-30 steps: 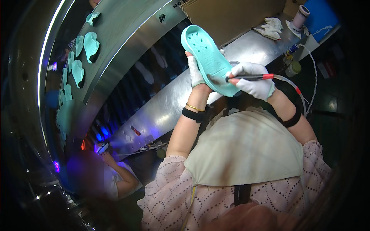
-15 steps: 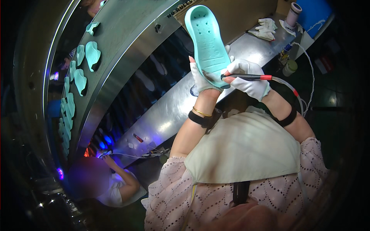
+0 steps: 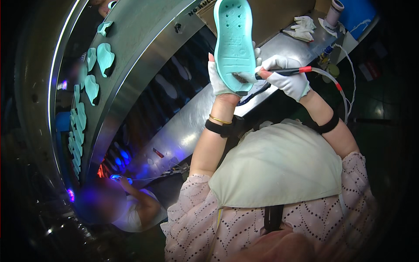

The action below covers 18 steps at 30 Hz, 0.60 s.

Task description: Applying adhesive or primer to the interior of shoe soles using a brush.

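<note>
A turquoise shoe sole [image 3: 235, 48] is held up lengthwise, its face with small holes and moulded lines turned toward me. My left hand [image 3: 216, 81], in a white glove with bare fingertips, grips it from beneath and around its near end. My gloved right hand [image 3: 288, 82] pinches a brush [image 3: 283, 71] with a black and red handle and a hose [image 3: 325, 75] running off its back. The brush's tip lies over the sole's lower right part, beside a dark patch on the surface. Most left-hand fingers are hidden behind the sole.
Turquoise shoe pieces [image 3: 104, 60] line a curved conveyor [image 3: 131, 41] at left. Dark slots with more soles sit below it. A metal bench [image 3: 183, 124] crosses behind my hands, with white gloves [image 3: 302, 28] and a spool [image 3: 334, 13] at far right. A co-worker [image 3: 139, 212] works at lower left.
The sole has moved slightly up and turned more upright. My right hand has shifted a little right, and the brush's bristles now show across the sole's near end.
</note>
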Tool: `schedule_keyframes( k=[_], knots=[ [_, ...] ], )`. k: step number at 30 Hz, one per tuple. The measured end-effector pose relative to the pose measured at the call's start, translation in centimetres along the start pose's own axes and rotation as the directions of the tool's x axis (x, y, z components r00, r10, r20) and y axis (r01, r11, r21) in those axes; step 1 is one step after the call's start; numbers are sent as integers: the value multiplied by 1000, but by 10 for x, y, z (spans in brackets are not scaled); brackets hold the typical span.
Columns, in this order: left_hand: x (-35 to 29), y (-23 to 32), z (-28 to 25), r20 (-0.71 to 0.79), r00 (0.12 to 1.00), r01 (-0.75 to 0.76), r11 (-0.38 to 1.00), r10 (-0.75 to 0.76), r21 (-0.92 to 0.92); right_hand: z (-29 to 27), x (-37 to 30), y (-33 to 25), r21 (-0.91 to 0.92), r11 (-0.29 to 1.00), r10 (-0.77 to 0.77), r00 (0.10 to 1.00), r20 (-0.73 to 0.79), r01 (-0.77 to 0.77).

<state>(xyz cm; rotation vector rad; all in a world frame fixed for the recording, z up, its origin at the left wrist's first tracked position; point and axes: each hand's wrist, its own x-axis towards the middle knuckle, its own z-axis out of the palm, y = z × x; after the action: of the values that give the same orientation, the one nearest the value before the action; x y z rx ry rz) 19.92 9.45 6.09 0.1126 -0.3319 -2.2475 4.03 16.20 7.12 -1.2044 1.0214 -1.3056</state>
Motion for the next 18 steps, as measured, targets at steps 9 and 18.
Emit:
schedule_keyframes(
  k=[9,18],
  knots=[
    [1,11,-4,24,999,19,993,-22,121,6,-23,0,148,956,249,967,53,-255],
    [0,13,-3,30,999,38,988,-43,149,13,-23,-1,-55,964,266,949,169,-260]
  ],
)
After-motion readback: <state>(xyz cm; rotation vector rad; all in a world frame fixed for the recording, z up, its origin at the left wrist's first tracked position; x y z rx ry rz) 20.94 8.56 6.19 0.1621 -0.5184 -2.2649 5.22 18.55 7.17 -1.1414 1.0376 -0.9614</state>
